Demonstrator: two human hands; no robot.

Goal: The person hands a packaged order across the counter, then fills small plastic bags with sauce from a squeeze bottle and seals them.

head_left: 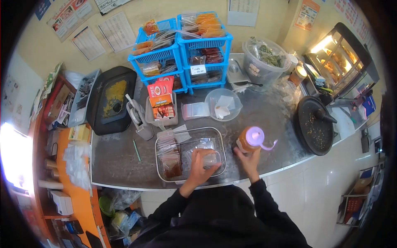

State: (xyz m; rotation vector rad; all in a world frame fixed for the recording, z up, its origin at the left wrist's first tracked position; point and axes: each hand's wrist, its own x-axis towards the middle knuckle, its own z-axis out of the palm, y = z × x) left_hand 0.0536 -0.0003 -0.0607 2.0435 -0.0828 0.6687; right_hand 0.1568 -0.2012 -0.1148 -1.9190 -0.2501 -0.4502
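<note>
My left hand point(201, 168) pinched clear plastic point(211, 159) over the basket point(191, 145); my right hand point(248, 160) gripped the bottle point(252, 138) at two o'clock — overtilting risked spillage.

A lilac-capped orange-brown bottle point(249, 139) is held right of some clear plastic point(212, 158).
</note>
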